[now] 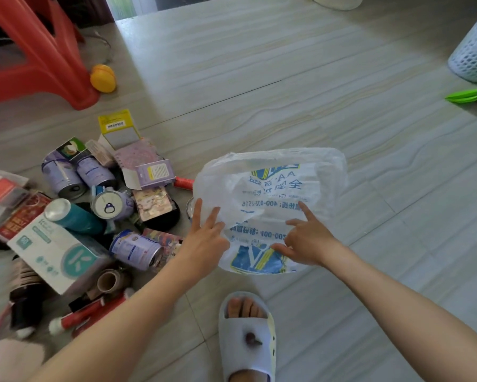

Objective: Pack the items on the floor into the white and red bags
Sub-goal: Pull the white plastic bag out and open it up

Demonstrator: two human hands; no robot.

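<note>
Both hands are on the white plastic bag [270,205], held up just above the floor [286,86]: left hand [204,238] pinches the near-left edge with a couple of fingers sticking out, right hand [306,241] grips the lower middle with the index finger pointing up. Looks to me like they're working the mouth open so stuff can go in, since it's bunched and flat-ish. Everything to pack sits in a heap just left of it: purple tins [63,175], a teal bottle [72,216], a white-and-teal box [58,252]. No red bag visible.
</note>
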